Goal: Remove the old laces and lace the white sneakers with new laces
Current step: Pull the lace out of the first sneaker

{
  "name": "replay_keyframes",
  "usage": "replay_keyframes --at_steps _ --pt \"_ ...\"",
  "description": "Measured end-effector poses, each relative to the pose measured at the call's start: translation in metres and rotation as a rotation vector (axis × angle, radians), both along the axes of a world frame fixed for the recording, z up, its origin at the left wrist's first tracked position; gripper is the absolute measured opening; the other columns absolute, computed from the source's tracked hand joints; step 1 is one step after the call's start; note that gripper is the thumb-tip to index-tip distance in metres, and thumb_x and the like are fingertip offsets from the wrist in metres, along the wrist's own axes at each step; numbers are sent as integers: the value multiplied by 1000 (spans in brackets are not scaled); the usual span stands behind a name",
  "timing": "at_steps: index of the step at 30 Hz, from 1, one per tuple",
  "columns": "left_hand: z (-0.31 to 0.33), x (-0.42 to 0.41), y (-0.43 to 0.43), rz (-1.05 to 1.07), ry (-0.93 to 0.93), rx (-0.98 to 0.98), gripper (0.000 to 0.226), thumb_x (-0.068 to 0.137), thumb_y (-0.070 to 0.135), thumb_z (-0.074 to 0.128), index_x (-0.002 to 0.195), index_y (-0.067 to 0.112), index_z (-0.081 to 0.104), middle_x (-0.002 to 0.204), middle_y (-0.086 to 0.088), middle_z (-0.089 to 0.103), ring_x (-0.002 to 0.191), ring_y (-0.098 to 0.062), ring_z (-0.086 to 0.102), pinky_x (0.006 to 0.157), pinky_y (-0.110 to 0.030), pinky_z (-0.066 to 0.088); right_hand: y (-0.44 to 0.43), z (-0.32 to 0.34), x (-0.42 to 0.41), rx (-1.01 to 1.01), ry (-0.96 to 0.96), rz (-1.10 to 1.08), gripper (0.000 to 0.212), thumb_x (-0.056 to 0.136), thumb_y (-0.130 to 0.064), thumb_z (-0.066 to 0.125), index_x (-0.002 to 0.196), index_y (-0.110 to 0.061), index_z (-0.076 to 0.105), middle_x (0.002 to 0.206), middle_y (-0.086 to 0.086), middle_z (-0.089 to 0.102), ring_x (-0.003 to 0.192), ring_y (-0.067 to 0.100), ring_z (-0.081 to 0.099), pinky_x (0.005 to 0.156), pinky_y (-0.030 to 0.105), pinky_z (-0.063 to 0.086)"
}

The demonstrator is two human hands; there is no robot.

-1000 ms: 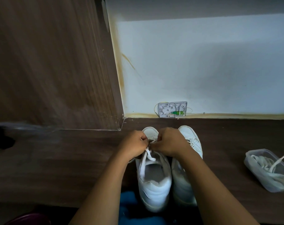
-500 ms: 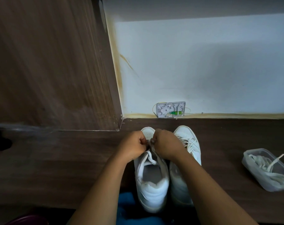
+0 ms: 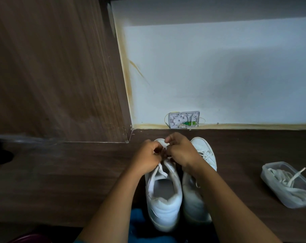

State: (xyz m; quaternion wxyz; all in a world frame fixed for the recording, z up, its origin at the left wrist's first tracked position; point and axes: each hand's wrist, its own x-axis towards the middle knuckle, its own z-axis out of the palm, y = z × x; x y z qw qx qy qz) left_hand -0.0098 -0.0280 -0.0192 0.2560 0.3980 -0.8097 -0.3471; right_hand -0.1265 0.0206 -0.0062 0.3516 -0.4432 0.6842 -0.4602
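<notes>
Two white sneakers stand side by side on the dark wooden floor, toes toward the wall. Over the eyelets of the left sneaker (image 3: 163,200) my left hand (image 3: 146,157) and my right hand (image 3: 181,152) meet, each with curled fingers pinching the white lace (image 3: 162,170). A loose lace end trails down over the tongue. The right sneaker (image 3: 204,155) keeps its lace threaded and is partly hidden by my right forearm.
A clear plastic container (image 3: 271,183) holding loose white laces sits on the floor at the right. A white wall with an open junction box (image 3: 183,119) is just beyond the toes. A wooden panel (image 3: 52,67) rises at the left. Blue cloth (image 3: 136,216) lies by the heels.
My hands have shifted slightly toward the toe of the left sneaker, and my right hand's fingers have lifted a little above the lace.
</notes>
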Motion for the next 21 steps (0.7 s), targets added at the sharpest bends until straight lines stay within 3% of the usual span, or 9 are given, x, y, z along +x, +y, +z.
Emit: replay_keyframes --at_steps 2,5,8,12,14,18,21 --pt "-4 -2 -4 92 13 -37 23 83 0 62 68 17 57 79 -1 49 68 -11 46 60 -24 31 3 4 -4 10 159 13 22 73 4 54 86 -13 59 83 11 62 73 23 57 66 31 45" --pt "-5 -3 -7 168 220 125 34 83 -7 58 62 20 53 65 -1 53 61 -12 46 62 -26 35 8 10 -2 72 589 165 12 77 -7 60 83 -5 70 88 13 69 85 25 63 68 27 43" --pt "-1 -3 -3 147 250 263 29 86 -7 51 67 16 53 63 -2 51 60 -13 44 59 -27 35 9 11 1 19 686 148 11 80 -8 59 84 -8 69 91 11 70 90 27 63 67 23 37" --pt "3 -2 2 -18 121 296 28 78 -12 53 68 13 62 65 -3 57 60 -8 51 61 -23 41 7 13 -1 -199 588 -22 7 88 -7 54 87 -9 61 81 10 64 79 27 58 65 29 38" --pt "5 -2 4 -30 149 239 34 76 -16 56 61 15 61 63 0 54 53 4 49 55 -16 40 7 14 2 -266 522 2 7 87 -6 56 86 -11 61 77 2 60 75 21 57 66 29 42" --pt "7 -8 5 108 350 195 38 78 -19 56 56 12 57 58 0 48 44 2 47 48 -21 38 5 12 -1 -148 379 -33 11 83 -7 56 90 -7 66 87 5 67 81 23 61 74 32 48" --pt "7 -12 4 140 451 199 31 79 -11 65 63 15 62 75 -11 58 66 -13 54 60 -24 44 6 16 -8 -63 153 -2 22 84 -13 53 67 -4 63 64 11 60 60 26 56 61 36 48"
